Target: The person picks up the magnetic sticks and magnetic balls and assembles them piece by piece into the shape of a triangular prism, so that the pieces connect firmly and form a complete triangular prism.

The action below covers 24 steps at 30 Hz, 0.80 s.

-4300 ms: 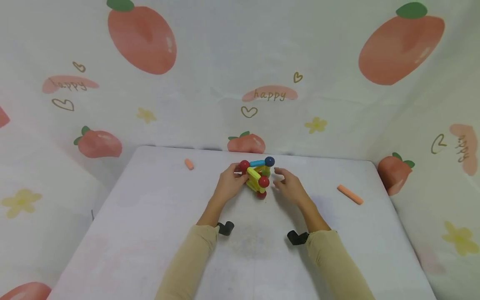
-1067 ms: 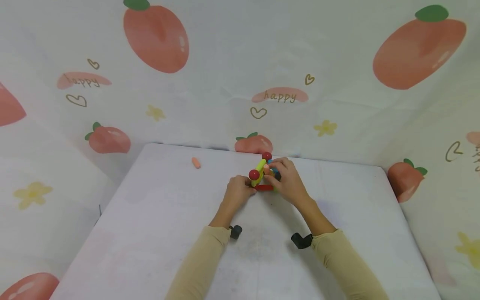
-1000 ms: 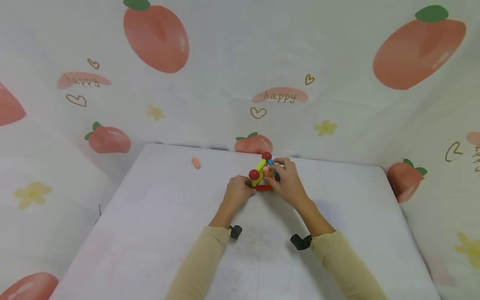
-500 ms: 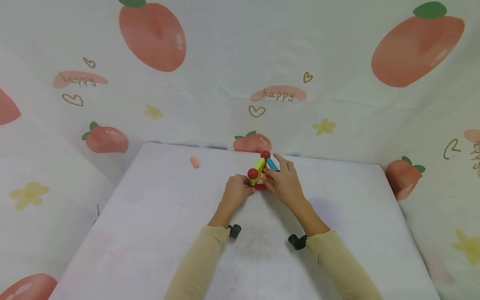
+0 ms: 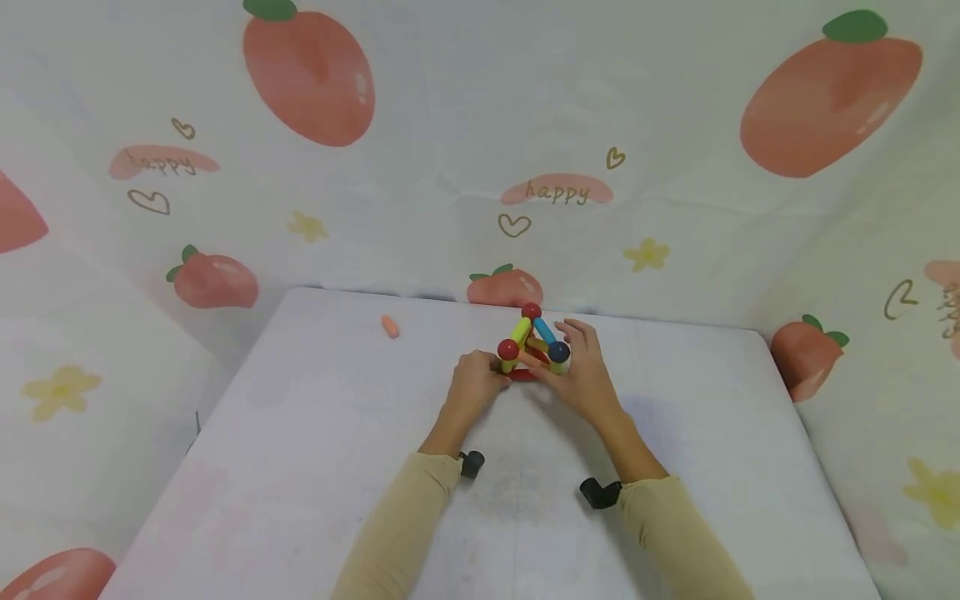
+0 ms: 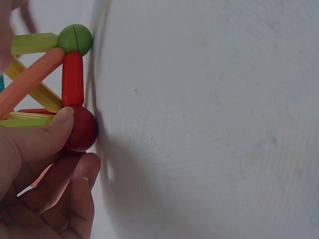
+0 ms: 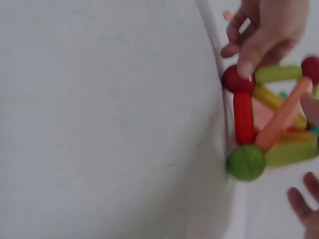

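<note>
A frame of magnetic rods and balls stands near the back middle of the table, with a red ball [image 5: 531, 311], a dark blue ball [image 5: 558, 352] and a blue rod [image 5: 545, 331] on top. My left hand [image 5: 476, 385] pinches the dark red ball [image 6: 83, 130] at its lower left corner, beside the red rod [image 6: 73, 78]. An orange rod [image 7: 284, 115] slants across the near face, from the green ball [image 7: 246, 162] up toward the upper red ball [image 7: 311, 68]. My right hand [image 5: 591, 379] is spread around the right side, its thumb at the orange rod, its fingers apart.
A short orange rod [image 5: 390, 326] lies at the back left of the white table [image 5: 337, 417]. A patterned cloth wall [image 5: 420, 183] rises behind the table's back edge. Black wrist mounts [image 5: 600, 493] stick out inward from both sleeves.
The long orange rod, earlier on the table at right and then pinched in my right hand, now slants across the frame. My right fingers have spread. The frame turned earlier; my left hand keeps its grip.
</note>
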Each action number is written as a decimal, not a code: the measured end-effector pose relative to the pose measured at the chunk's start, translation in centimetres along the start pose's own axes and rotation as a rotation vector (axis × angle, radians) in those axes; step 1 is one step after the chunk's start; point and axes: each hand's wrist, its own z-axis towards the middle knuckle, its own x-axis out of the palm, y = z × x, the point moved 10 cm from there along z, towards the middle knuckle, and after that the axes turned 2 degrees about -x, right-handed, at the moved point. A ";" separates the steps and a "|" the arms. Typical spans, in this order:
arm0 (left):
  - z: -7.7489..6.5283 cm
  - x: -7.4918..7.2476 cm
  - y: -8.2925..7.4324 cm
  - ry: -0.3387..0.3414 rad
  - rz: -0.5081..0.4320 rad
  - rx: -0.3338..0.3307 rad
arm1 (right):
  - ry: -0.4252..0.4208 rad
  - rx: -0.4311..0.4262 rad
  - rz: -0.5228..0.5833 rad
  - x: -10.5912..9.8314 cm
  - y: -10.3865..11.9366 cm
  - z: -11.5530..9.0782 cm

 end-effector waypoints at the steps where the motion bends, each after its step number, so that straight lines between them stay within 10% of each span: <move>1: 0.0 0.0 0.1 0.000 -0.001 -0.005 | 0.030 0.061 0.061 0.3 -0.9 -0.3; 5: 0.0 0.1 0.3 0.008 -0.002 -0.029 | 0.167 0.242 0.217 2.3 -3.8 -1.3; 16: 0.4 -0.3 0.6 0.083 0.069 0.024 | 0.153 0.264 0.308 2.9 -5.5 -1.6; 20: 1.9 -4.1 2.8 0.058 0.070 0.014 | 0.163 0.285 0.307 3.0 -5.6 -1.7; 24: 4.0 -10.4 6.2 -0.175 -0.061 0.029 | 0.163 0.327 0.297 2.9 -6.0 -1.9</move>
